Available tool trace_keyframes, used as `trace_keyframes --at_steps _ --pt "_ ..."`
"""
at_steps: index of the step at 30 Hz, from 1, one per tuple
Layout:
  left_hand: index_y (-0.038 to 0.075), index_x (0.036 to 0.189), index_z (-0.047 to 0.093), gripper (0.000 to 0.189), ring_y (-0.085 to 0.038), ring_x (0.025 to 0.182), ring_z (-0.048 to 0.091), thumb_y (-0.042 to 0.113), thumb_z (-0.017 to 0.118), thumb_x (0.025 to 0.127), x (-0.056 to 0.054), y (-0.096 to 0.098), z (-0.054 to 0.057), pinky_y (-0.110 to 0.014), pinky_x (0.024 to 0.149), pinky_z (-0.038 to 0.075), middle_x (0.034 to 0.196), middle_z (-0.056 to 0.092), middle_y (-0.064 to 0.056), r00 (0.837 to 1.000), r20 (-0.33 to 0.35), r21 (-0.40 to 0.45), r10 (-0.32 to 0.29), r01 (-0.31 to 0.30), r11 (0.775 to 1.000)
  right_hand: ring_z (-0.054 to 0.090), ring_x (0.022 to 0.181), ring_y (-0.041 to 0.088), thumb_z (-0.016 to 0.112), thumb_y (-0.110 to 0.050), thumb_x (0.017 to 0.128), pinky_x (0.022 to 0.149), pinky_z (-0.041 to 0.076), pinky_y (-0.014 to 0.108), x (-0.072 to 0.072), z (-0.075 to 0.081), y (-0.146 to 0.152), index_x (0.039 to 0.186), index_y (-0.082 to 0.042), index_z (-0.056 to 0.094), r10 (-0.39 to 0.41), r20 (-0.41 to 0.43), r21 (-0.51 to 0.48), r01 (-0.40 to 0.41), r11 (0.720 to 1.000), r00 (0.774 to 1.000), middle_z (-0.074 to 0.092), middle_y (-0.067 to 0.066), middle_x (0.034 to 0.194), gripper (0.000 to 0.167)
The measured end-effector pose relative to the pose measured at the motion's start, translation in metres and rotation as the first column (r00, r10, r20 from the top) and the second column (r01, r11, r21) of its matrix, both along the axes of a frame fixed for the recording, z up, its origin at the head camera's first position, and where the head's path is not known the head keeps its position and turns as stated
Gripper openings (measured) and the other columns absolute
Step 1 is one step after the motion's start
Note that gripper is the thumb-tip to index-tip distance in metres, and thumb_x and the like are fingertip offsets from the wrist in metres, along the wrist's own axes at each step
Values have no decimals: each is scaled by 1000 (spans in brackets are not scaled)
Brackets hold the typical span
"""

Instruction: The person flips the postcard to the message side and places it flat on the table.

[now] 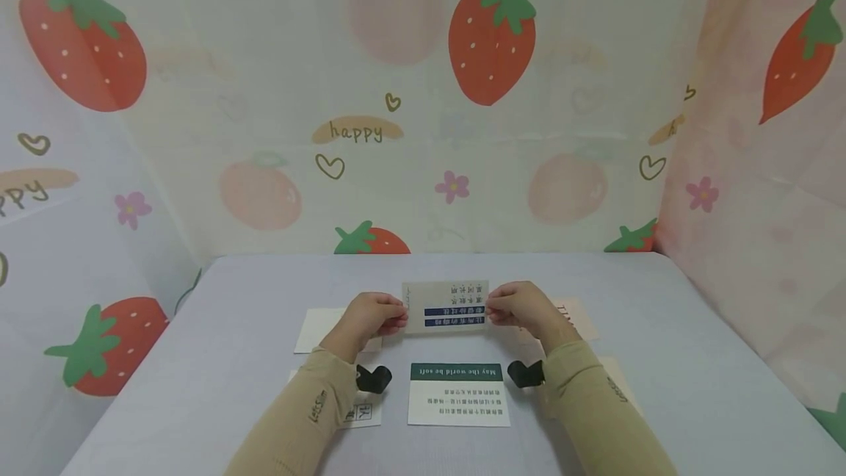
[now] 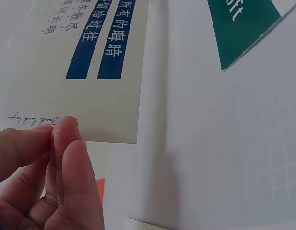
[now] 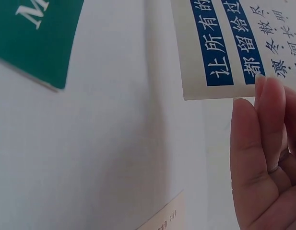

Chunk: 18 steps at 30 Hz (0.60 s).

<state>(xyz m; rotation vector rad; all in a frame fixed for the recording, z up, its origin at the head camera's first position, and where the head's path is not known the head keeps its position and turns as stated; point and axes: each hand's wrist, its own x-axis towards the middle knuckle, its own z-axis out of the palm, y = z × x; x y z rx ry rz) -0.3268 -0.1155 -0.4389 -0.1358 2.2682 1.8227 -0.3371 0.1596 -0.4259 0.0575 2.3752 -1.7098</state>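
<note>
Left grip [image 1: 371, 316] and right grip [image 1: 524, 307] each pinched one short end of a pale card [image 1: 446, 301], held over the desk [image 1: 258, 281], midway between its left and right edges and toward the far edge; its exact height could not be told. Only fingertips held it, so a loosened grip on one side could let it swing or drop crooked. Pressing both ends inward could buckle it. Set down off line, it might overlap the far-left blank-looking card [image 1: 312, 329] or the red-lettered card [image 1: 584, 325] far right. Low sleeves [image 1: 311, 402] or black wrist mounts [image 1: 374, 379] could also drag the cards beneath them.

Upside down in the head view, the held card's blue bars read 让所有的晦暗 and 都留给过往, beside 凛冬散尽 and 星河长明; a script line looked like "Good luck to you". Nearer the front edge, a green-banded card [image 1: 459, 406] said "May the world be soft", its smaller lines too fine to trust. Boxed characters marked the near-left card [image 1: 363, 417], partly under the arm. Sleeve print was unclear; the wall cloth [image 1: 423, 219] said "happy".
</note>
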Motion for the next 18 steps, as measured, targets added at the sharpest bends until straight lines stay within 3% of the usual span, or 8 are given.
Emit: trace_keyframes --at_steps 8,18 --pt "2 93 66 13 -14 70 64 11 63 85 -1 -1 -2 -26 66 54 82 67 -8 1000 -3 22 3 -3 1000 61 71 18 62 -5 85 70 54 30 -1 -1 2 93 3 65 19 -8 -13 -19 1000 1000 64 12 83 12" --pt "2 92 66 11 -14 73 63 10 62 86 3 -1 -2 -26 68 54 85 66 -8 1000 -28 -10 -8 7 1000 62 74 19 59 0 85 72 54 31 1 -1 3 89 4 65 50 12 -37 -50 998 999 65 14 87 8"
